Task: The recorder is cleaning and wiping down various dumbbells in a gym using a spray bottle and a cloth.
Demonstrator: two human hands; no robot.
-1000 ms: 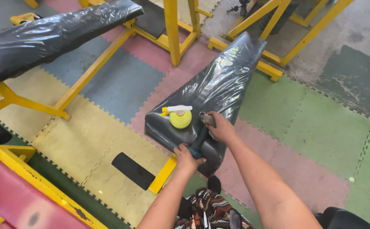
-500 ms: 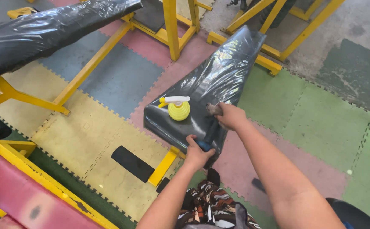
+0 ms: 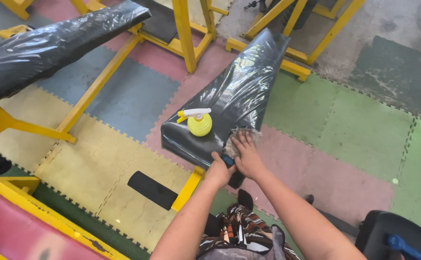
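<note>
A bench pad wrapped in shiny black plastic slopes away from me on a yellow frame. A yellow spray bottle with a white trigger stands near its low end. My right hand presses a grey cloth flat against the pad's near right edge, fingers spread over it. My left hand is closed on the pad's near corner, right beside the right hand. A small blue object shows between the two hands; I cannot tell what it is.
A second black-wrapped bench on yellow legs stretches across the upper left. Yellow frame bars stand behind the pad. Coloured foam floor tiles cover the ground. A red pad lies lower left, a black seat lower right.
My right hand has slid the cloth back down the pad toward me, ending close to the left hand. The left hand stays on the pad's corner; the bottle has not moved.
</note>
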